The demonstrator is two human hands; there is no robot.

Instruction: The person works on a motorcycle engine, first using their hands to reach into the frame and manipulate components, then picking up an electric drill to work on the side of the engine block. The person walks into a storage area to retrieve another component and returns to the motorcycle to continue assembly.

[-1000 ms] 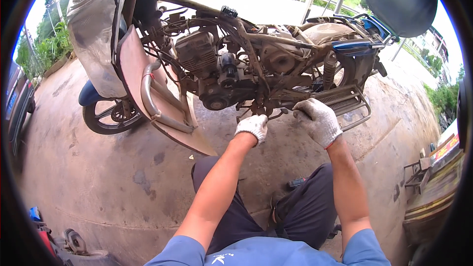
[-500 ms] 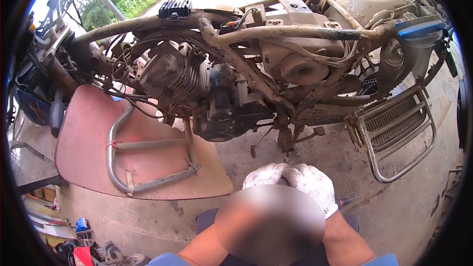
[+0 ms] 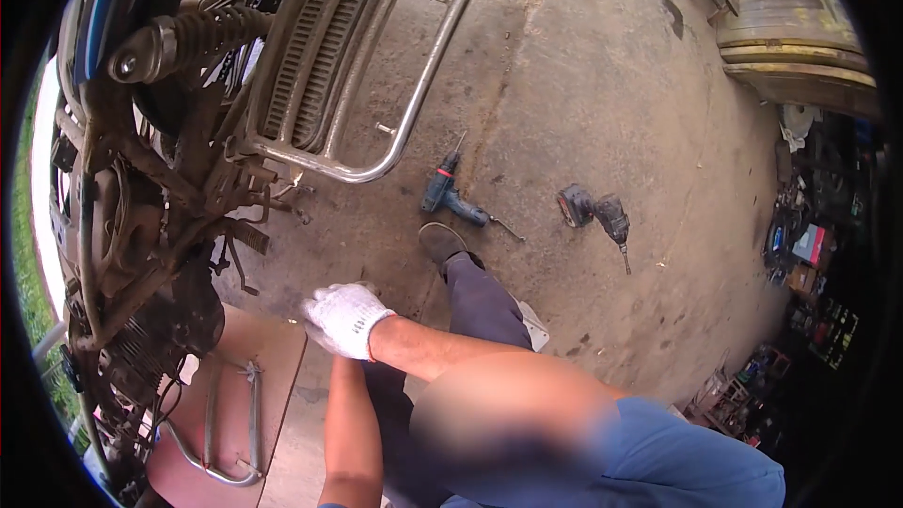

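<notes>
My right hand point(image 3: 350, 322), in a white knit glove, is closed, its fingers bent over at the spot where my two hands meet. Whatever it grips, if anything, is hidden. My left forearm point(image 3: 354, 423) rises from the lower edge to the same spot. The left hand is almost wholly covered by the right glove, so its fingers do not show. Both hands are in front of my knees, beside a stripped, dirty motorcycle point(image 3: 141, 169) at the left, apart from it.
A blue cordless drill point(image 3: 442, 193) lies beside my shoe point(image 3: 442, 245); a dark power driver point(image 3: 611, 218) is farther right. A chrome side rack point(image 3: 414, 122) juts from the motorcycle. A pink panel point(image 3: 273, 348) with a bent tube frame lies lower left. A yellowish drum point(image 3: 800, 28) and clutter line the right.
My view has swung right, so the motorcycle now stands at the left and the floor tools have come into sight. My hands stay together; the right now covers the left.
</notes>
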